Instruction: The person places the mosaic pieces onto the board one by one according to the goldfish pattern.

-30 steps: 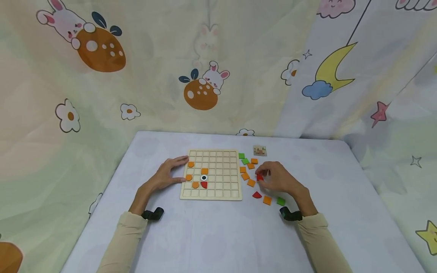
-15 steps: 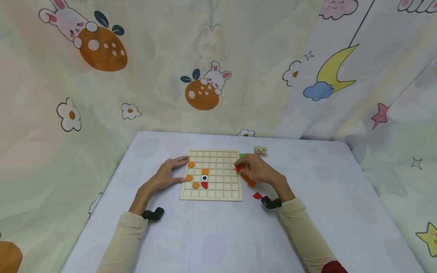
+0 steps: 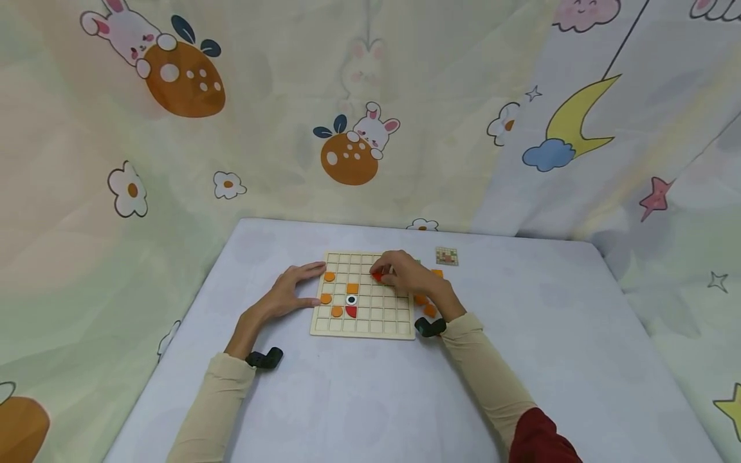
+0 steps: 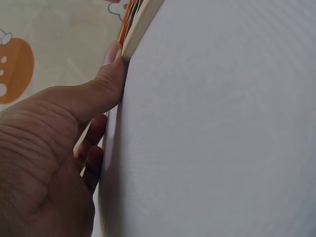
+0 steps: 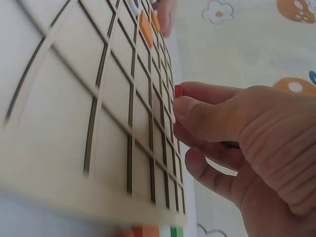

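A pale wooden grid board [image 3: 363, 326] lies on the table. My left hand [image 3: 286, 290] rests at its left edge, thumb and fingers spread and touching the rim. Over the upper right part of the board, my right hand [image 3: 408, 275] pinches a small red piece [image 3: 377, 277] between thumb and finger; in the right wrist view only a sliver of that red piece [image 5: 178, 91] shows. Set on the board are several orange round pieces [image 3: 337, 312], an orange square [image 3: 352, 289], a white disc with a black dot [image 3: 351, 299] and a red quarter-circle [image 3: 351, 312].
Loose orange squares [image 3: 429, 310] lie right of the board, partly hidden by the right arm. A small patterned card [image 3: 447, 256] sits beyond the board's upper right corner. A printed curtain [image 3: 272, 128] hangs behind the table.
My right hand has carried the red piece leftward from among the loose pieces to above the board. The left hand keeps its place at the board's edge. The head view has shifted slightly.
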`<state>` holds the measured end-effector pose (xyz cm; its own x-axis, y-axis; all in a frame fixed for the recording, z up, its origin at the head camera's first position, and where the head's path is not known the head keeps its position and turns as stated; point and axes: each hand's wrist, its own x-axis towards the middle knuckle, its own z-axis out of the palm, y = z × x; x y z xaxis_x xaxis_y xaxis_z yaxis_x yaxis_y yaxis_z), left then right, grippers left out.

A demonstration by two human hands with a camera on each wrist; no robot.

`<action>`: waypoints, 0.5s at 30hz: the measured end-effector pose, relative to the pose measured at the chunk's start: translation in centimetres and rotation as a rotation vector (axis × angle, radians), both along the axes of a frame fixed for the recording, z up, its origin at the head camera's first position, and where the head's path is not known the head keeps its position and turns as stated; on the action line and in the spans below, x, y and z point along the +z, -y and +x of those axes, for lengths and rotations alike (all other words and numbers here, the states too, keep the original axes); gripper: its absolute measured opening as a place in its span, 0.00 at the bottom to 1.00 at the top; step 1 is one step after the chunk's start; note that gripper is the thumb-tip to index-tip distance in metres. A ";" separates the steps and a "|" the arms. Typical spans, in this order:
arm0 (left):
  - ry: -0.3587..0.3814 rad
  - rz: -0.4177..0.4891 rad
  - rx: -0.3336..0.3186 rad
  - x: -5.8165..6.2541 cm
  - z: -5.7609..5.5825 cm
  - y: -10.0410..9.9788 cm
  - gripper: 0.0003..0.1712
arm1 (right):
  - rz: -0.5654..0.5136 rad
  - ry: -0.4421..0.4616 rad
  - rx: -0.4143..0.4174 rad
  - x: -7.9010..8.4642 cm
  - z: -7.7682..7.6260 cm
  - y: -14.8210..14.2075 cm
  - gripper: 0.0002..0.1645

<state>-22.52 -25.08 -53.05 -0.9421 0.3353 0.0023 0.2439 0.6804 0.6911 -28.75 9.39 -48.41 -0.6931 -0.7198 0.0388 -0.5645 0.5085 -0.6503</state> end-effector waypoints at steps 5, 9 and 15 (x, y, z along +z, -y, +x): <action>-0.008 0.005 -0.012 -0.1 -0.2 0.0 0.51 | -0.016 -0.022 0.030 -0.1 -0.6 1.6 0.16; -0.011 -0.001 -0.022 -0.2 -0.2 0.0 0.50 | -0.021 -0.019 0.045 -0.2 -0.8 2.7 0.16; -0.005 0.001 -0.014 -0.1 -0.1 0.1 0.50 | -0.027 -0.023 0.070 -0.7 -1.2 3.9 0.17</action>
